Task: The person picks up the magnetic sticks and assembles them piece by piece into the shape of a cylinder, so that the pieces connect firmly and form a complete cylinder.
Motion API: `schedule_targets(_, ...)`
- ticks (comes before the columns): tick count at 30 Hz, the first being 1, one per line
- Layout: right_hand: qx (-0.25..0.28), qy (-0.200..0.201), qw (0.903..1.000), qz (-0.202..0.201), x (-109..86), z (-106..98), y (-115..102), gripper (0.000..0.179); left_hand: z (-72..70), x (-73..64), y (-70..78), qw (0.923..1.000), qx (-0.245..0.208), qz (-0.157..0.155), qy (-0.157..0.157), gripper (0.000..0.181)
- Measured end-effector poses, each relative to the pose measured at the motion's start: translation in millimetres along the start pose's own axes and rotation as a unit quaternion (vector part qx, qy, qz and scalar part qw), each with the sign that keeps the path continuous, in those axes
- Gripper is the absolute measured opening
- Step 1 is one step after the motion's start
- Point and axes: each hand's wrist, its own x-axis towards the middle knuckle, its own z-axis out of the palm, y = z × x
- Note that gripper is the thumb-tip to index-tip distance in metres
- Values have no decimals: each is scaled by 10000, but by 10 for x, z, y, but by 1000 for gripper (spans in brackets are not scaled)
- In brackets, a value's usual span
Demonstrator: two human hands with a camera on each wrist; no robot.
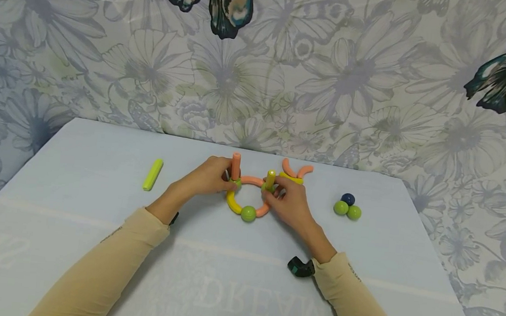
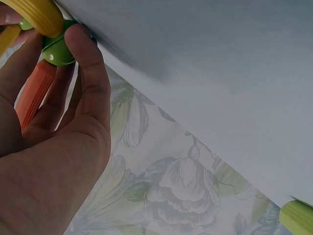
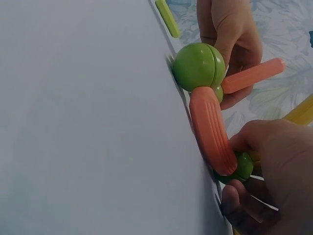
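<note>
A ring of curved rods and green balls lies on the table, with a yellow curved rod, an orange curved rod and a front green ball. My left hand pinches the ring's left green ball, from which an orange straight rod stands up. At the ring's right side, my right hand grips another green ball with a yellow straight rod upright on it. The near-right orange curved rod joins this ball to the front one.
A lime-green straight rod lies to the left. Behind my right hand are orange curved pieces and a yellow piece. Two green balls and a dark blue ball sit to the right. A patterned wall borders the table's far edge.
</note>
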Motion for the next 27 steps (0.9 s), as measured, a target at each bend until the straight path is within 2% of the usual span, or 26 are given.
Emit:
schedule_targets(9,-95,64,9996,240,2,-7,-7,17,-2,-4,-5,10000,37,78,48,20)
schedule_targets(17,14,33,9997,251,11,-40,5,21,13,8,-32,9998,70,151,145,22)
schedule_targets(27,-528,35,9985,-150,22,-41,-46,17,27,7,-8,9993,142,237,231,22)
